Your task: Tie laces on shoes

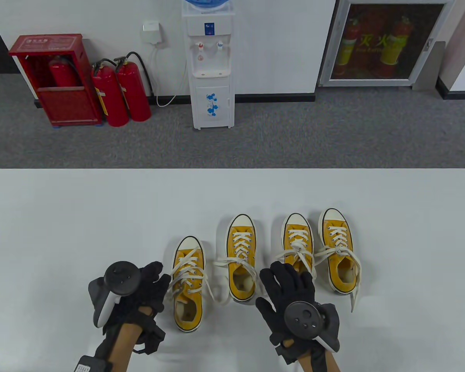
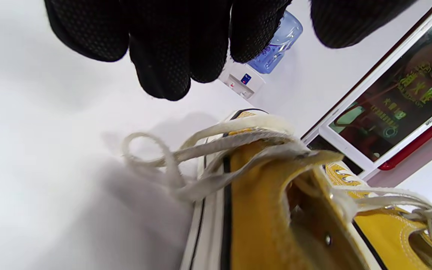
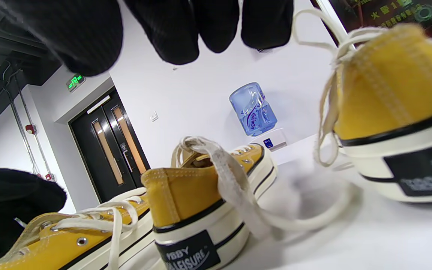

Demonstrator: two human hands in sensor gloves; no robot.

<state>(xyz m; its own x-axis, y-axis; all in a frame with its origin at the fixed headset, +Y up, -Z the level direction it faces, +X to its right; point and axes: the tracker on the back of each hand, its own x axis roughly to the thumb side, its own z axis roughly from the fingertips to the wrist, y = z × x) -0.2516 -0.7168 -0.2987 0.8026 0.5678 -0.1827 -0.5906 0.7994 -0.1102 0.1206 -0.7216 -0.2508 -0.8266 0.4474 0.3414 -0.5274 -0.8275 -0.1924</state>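
Four yellow canvas shoes with white laces stand toes-away in a row on the white table (image 1: 62,217). My left hand (image 1: 159,273) hovers open at the left side of the leftmost shoe (image 1: 188,286), holding nothing; its fingers (image 2: 171,48) hang above that shoe's (image 2: 261,210) loose lace loop (image 2: 152,157). My right hand (image 1: 286,273) is spread open over the heel of the third shoe (image 1: 297,242), empty. The second shoe (image 1: 241,257) has loose laces trailing over its heel (image 3: 186,198). The fourth shoe (image 1: 339,252) has its laces in long loops.
The table's far edge (image 1: 232,169) runs across the middle of the table view. Beyond it on the floor stand a water dispenser (image 1: 211,66) and red fire extinguishers (image 1: 120,93). Bare table lies left and right of the shoes.
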